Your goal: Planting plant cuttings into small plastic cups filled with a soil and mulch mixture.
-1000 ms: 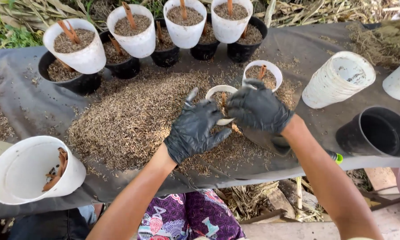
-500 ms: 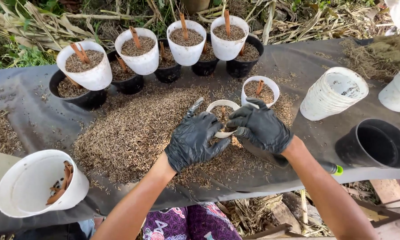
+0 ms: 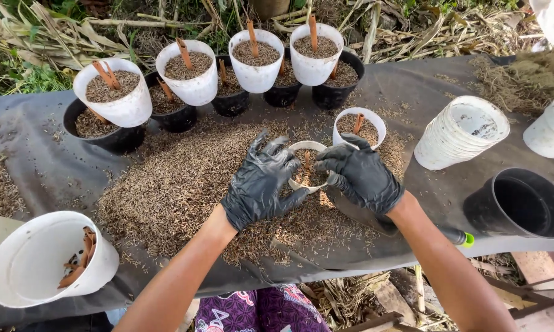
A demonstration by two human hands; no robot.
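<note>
Cupping a small white pot (image 3: 307, 167) between gloved left hand (image 3: 261, 184) and right hand (image 3: 362, 176) — fingers curled, pressed around it — steadying its upright stick (image 3: 306, 161) amid loose husk (image 3: 166, 190).

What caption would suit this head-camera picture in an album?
Two black-gloved hands, left hand and right hand, cup a small white pot of husks on a husk-strewn grey sheet.
</note>
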